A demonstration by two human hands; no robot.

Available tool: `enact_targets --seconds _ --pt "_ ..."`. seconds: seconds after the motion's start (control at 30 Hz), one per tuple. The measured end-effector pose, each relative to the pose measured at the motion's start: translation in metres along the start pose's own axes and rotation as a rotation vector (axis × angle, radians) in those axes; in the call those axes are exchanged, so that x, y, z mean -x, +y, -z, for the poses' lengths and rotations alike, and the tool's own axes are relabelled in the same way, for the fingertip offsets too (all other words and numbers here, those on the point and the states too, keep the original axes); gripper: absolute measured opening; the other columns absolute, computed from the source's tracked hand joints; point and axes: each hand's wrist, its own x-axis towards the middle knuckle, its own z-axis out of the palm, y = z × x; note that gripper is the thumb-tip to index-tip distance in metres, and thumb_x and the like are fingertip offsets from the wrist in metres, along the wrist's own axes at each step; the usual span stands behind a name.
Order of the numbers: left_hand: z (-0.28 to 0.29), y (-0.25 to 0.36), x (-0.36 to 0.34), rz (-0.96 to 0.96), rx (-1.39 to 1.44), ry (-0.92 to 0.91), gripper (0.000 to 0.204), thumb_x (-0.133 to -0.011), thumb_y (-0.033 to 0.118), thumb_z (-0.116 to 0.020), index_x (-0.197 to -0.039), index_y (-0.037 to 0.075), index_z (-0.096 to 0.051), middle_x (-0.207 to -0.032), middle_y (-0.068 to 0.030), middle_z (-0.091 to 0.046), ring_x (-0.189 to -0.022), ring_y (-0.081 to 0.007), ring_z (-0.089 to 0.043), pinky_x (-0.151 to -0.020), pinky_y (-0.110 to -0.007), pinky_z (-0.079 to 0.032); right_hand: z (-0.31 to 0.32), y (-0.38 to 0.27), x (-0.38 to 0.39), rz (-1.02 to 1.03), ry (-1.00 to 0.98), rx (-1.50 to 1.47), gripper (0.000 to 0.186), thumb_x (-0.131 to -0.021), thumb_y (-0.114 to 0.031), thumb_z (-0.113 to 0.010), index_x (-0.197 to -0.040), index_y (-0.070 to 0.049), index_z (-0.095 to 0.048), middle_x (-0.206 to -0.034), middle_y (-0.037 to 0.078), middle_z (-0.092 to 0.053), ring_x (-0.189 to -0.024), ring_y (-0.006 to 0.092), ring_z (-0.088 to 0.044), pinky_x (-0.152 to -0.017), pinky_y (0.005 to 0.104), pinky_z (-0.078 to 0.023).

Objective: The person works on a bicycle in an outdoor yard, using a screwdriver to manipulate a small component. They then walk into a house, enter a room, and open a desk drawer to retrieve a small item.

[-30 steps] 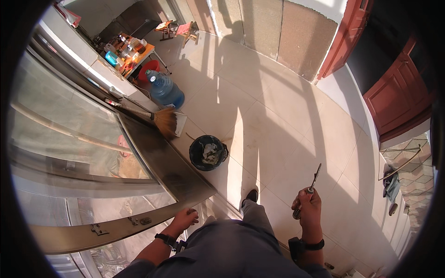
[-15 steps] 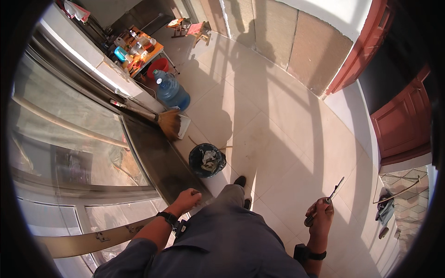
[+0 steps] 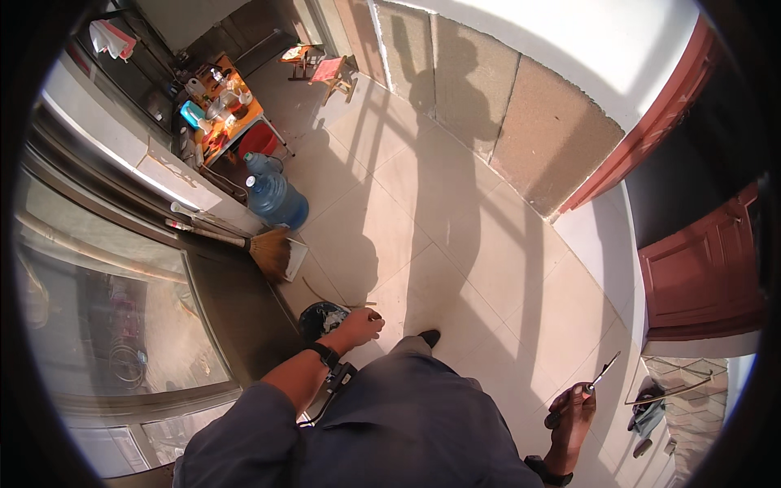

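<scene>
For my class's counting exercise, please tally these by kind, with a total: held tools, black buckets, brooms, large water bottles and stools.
Held tool: 1
Black bucket: 1
Broom: 1
Large water bottles: 2
Stools: 2
Total: 7

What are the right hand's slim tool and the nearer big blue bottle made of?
Slim, silvery-grey tool shaft: probably smooth metal, from its bright glint. Nearer large, round-shouldered blue bottle: likely glossy plastic, being translucent with highlights.
</scene>
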Motion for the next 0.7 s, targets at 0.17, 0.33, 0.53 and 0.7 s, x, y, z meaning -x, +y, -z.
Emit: enact_targets --seconds 0.17,0.33,0.53,0.7 --pt "-0.057 0.109 -0.081 0.028 0.007 -0.081 0.038 -0.094 0.023 -0.063 -0.119 -0.005 -0.061 -0.102 -0.0146 -0.070 -0.084 -0.0205 -0.071 -0.069 -0.033 -0.055 0.050 -0.015 -0.059 -0.012 0.054 -0.084 0.034 -0.096 -0.038 -0.069 -0.094 -0.006 -0.056 -0.067 0.005 -0.061 -0.056 0.0090 -0.055 -0.049 0.0221 -0.040" --pt "-0.137 0.190 -0.152 0.062 -0.160 -0.155 0.034 -0.097 0.018 -0.060 -0.122 -0.004 -0.058 -0.104 -0.0153 -0.069 -0.085 -0.0235 -0.071 -0.071 -0.034 -0.056 0.122 -0.015 -0.138 -0.069 0.136 -0.128 0.038 -0.094 -0.038 -0.072 -0.093 -0.004 -0.058 -0.068 0.004 -0.062 -0.063 0.0103 -0.059 -0.059 0.0255 -0.047" --pt "-0.253 0.313 -0.184 0.081 -0.194 -0.209 0.033 -0.094 0.007 -0.050 -0.122 -0.008 -0.058 -0.108 -0.0201 -0.068 -0.090 -0.0295 -0.072 -0.074 -0.037 -0.058 0.238 -0.060 -0.256 -0.135 0.263 -0.207 0.030 -0.096 -0.033 -0.071 -0.087 -0.008 -0.057 -0.066 0.002 -0.061 -0.059 0.0098 -0.056 -0.055 0.0255 -0.044" --pt "-0.323 0.401 -0.220 0.043 -0.155 -0.227 0.027 -0.094 0.009 -0.051 -0.113 -0.007 -0.060 -0.101 -0.0179 -0.069 -0.086 -0.0275 -0.072 -0.072 -0.037 -0.057 0.310 -0.110 -0.362 -0.009 0.220 -0.172 0.031 -0.096 -0.036 -0.071 -0.092 -0.007 -0.059 -0.067 0.001 -0.061 -0.059 0.0063 -0.054 -0.053 0.0225 -0.041"
